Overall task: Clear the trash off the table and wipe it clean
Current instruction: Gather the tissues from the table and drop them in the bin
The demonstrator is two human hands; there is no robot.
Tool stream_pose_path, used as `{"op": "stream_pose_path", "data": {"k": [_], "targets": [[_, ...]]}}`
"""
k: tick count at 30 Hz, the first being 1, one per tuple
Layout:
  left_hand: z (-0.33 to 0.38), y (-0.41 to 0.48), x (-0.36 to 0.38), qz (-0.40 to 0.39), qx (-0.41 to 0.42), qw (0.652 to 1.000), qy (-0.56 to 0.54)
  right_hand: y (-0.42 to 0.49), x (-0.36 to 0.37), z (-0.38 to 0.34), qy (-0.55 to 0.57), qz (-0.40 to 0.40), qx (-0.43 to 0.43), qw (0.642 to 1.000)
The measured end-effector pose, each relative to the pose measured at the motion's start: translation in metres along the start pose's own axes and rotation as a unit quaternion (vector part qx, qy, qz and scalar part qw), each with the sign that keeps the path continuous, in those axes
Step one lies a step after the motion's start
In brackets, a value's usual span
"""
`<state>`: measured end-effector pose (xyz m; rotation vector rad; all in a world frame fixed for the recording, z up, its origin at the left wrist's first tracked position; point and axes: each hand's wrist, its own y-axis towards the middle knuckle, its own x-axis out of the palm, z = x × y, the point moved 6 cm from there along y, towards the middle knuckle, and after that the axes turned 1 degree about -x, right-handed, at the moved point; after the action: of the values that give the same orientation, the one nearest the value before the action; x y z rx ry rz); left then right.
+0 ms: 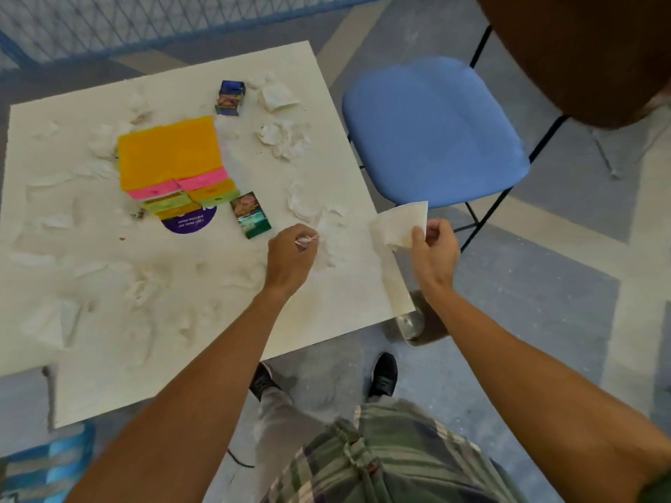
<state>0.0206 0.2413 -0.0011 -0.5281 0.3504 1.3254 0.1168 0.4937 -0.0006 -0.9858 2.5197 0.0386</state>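
Observation:
A white square table (109, 375) is littered with several crumpled white tissues (287, 137). A green cigarette pack (250, 219) lies near the middle and a blue one (229, 98) stands further back. My left hand (290, 257) hovers over the table's right side and pinches a small thin scrap (308, 239). My right hand (434, 254) is past the table's right edge and holds a flat white paper napkin (401, 225) by its lower corner. A stack of cleaning cloths (170, 154), orange on top with pink and green beneath, lies mid-table.
A blue chair (432, 128) stands at the table's right. A dark round tabletop (588, 49) fills the upper right. A metal table foot (408, 326) shows under the near right corner. My shoes (383, 375) are on the grey floor. A blue fence runs behind.

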Motion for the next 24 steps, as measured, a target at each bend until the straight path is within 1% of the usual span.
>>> {"op": "stream_pose_path", "data": {"k": [2,5,9,12,15,19,24], "targets": [[0.017,-0.01,0.037,-0.011,-0.007,1.0,0.004,0.011,-0.029,0.02,-0.017,-0.005,0.012,1.0],[0.036,-0.022,0.089,-0.053,0.001,0.998,0.015,0.025,-0.067,0.049,-0.062,-0.021,0.037,0.997],[0.054,-0.032,0.144,-0.085,0.013,0.996,0.039,0.042,-0.101,0.094,-0.138,-0.058,0.099,0.984],[0.062,-0.035,0.18,-0.106,0.015,0.993,0.058,0.052,-0.112,0.122,-0.186,-0.099,0.142,0.967],[0.059,-0.036,0.213,-0.135,0.001,0.989,0.065,0.058,-0.118,0.143,-0.225,-0.125,0.158,0.953],[0.053,-0.036,0.246,-0.17,-0.024,0.981,0.087,0.064,-0.12,0.161,-0.282,-0.13,0.156,0.938],[0.037,-0.04,0.282,-0.229,-0.068,0.964,0.118,0.067,-0.123,0.187,-0.306,-0.117,0.182,0.927]]}}
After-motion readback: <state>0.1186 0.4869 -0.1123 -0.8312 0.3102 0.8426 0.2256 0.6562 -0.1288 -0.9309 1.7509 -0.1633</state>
